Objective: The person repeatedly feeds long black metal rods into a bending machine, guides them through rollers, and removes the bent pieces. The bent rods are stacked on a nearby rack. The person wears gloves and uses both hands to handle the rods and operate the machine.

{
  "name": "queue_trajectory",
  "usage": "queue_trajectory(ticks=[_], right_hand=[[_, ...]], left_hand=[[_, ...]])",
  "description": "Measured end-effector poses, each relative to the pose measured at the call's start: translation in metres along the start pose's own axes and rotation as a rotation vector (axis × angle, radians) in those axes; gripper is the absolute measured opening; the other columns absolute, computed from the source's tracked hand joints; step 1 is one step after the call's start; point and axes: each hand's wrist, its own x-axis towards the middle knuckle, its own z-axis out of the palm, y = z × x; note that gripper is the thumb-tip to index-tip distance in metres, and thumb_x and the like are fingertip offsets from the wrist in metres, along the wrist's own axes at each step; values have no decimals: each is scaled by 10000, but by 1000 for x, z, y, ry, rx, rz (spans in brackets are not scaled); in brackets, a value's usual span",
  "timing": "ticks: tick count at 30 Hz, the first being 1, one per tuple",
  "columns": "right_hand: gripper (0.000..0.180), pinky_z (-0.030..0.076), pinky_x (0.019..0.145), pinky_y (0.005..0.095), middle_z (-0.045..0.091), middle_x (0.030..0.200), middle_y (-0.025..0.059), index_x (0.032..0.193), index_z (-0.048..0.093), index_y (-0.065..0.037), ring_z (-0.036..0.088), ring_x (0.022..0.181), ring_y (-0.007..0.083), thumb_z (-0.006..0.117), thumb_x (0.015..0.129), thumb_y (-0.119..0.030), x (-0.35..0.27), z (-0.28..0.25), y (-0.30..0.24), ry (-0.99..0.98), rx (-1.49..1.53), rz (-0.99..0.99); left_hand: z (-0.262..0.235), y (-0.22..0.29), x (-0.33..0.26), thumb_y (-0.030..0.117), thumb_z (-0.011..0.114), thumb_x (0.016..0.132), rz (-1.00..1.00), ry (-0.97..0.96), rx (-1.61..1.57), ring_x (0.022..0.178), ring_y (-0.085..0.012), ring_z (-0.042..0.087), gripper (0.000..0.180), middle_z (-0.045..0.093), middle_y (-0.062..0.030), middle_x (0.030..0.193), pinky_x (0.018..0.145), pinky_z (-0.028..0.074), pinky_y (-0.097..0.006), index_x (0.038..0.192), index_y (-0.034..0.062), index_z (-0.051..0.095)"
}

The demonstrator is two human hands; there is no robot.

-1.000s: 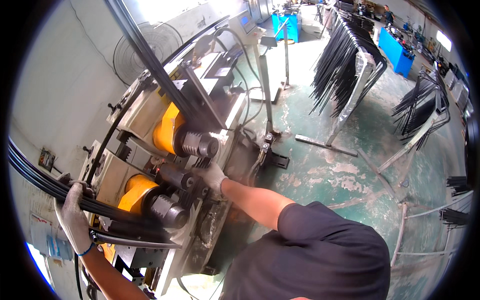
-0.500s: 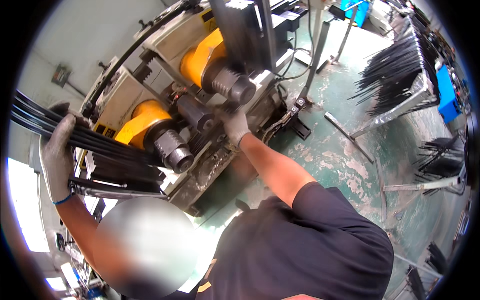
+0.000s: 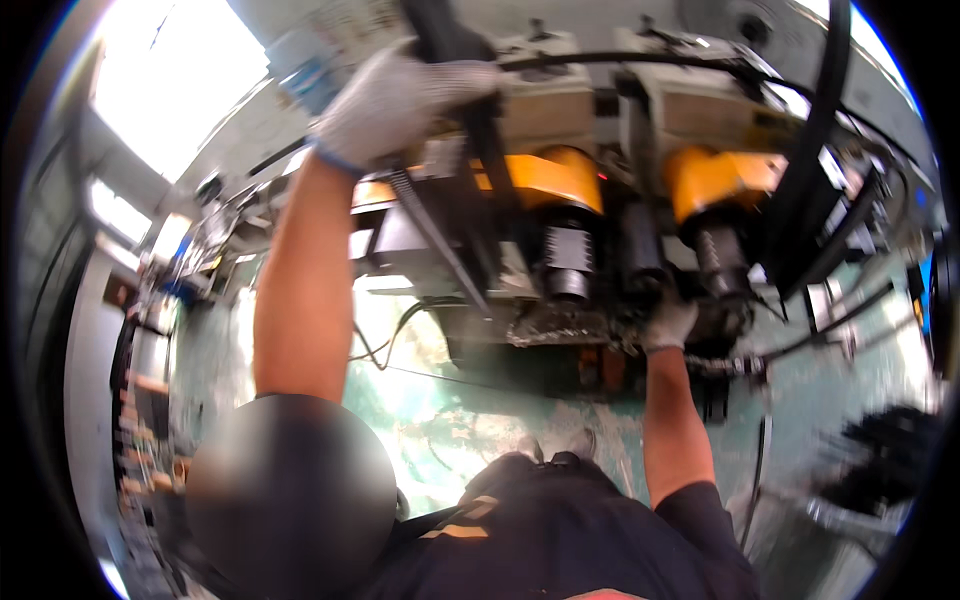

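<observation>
My left hand (image 3: 400, 100), in a pale knit glove, is wrapped round a bundle of black rods (image 3: 445, 30) at the upper left of the machine. Beneath that hand a thin coiled or ribbed rod (image 3: 435, 235) slants down. My right hand (image 3: 670, 322), also gloved, reaches in at the machine's front, just under a dark cylinder (image 3: 640, 245). Its fingers are blurred and partly hidden, so what they touch is unclear. Two yellow blocks (image 3: 562, 180) carry threaded metal ends, one (image 3: 568, 262) left of the cylinder and one (image 3: 720, 258) right of it.
A black hose (image 3: 640, 60) runs across the machine's top. Dark upright bars (image 3: 815, 150) stand at its right end. Blurred dark rods (image 3: 880, 450) lie on a rack at the lower right. Worn green floor (image 3: 600, 430) shows below the machine; a blurred round patch covers the lower left.
The whole view has swung, so the machine now lies nearly level across the top. The black rods point more upright, with my left hand still round them. My right hand stays by the machine's front.
</observation>
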Motion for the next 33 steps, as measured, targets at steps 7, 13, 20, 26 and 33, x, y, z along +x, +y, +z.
queue_trajectory(ticks=[7, 13, 20, 26, 33], right_hand=[[291, 552, 897, 314, 742, 1168, 116, 1208, 718, 80, 700, 1009, 170, 660, 972, -80, -8, 2, -26, -94, -51, 70], [291, 576, 883, 357, 742, 1100, 111, 1213, 718, 53, 713, 985, 199, 679, 943, -49, -17, 19, -51, -17, 277, 515], [269, 577, 873, 347, 723, 1114, 56, 1194, 704, -26, 698, 972, 194, 724, 949, -136, -111, -52, -116, 81, 366, 296], [140, 604, 734, 366, 682, 904, 101, 1104, 593, -50, 709, 798, 240, 666, 985, -59, -253, -251, -124, 262, 254, 178], [383, 493, 554, 355, 649, 638, 42, 805, 657, -35, 628, 577, 165, 660, 1029, -345, -465, -553, -238, 1223, -588, -103]], left_hand=[[3, 27, 1, 217, 750, 967, -244, 121, -350, 930, -179, 753, 299, 764, -87, 992, 897, 601, -314, 1163, -1, 695], [-10, 48, -13, 238, 786, 908, -275, 164, -137, 954, -173, 743, 315, 758, -89, 944, 892, 587, -328, 1116, 12, 715], [2, 148, -57, 294, 789, 814, -385, 457, -354, 715, -125, 615, 293, 673, -25, 846, 697, 526, -294, 960, 45, 739], [32, 214, -213, 51, 482, 1007, -301, 648, -670, 1149, -286, 683, 359, 711, -177, 1224, 1031, 547, -419, 1294, -79, 654], [247, 359, -247, 152, 601, 975, -712, 413, -1517, 1042, -283, 689, 274, 716, -174, 1076, 1025, 528, -413, 1164, -36, 663]])
